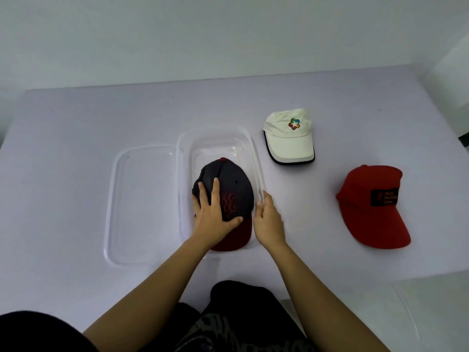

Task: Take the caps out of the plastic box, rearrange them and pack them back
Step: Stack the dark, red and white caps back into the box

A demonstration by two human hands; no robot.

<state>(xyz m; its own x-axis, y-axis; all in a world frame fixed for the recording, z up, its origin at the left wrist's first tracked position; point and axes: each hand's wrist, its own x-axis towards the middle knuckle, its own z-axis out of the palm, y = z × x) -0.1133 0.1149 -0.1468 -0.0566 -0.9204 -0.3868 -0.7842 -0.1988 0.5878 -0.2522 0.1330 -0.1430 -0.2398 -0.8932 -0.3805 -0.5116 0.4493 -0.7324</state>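
A clear plastic box [250,148] stands at the table's centre. Inside it lies a dark grey cap [234,184] with a red brim and red stitched logo. My left hand [212,214] grips this cap, fingers spread over its left side and thumb across the front above the brim. My right hand [269,219] holds the box's right rim, thumb inside the wall. A white cap [289,138] with a coloured logo rests on the table right of the box. Further right and nearer lies a red cap [373,207] with a black patch.
The box's clear lid [142,204] lies flat on the table, touching the box's left side. The table [76,148] is covered in pale lilac; its far edge meets a white wall. My dark-clothed legs show at the bottom edge.
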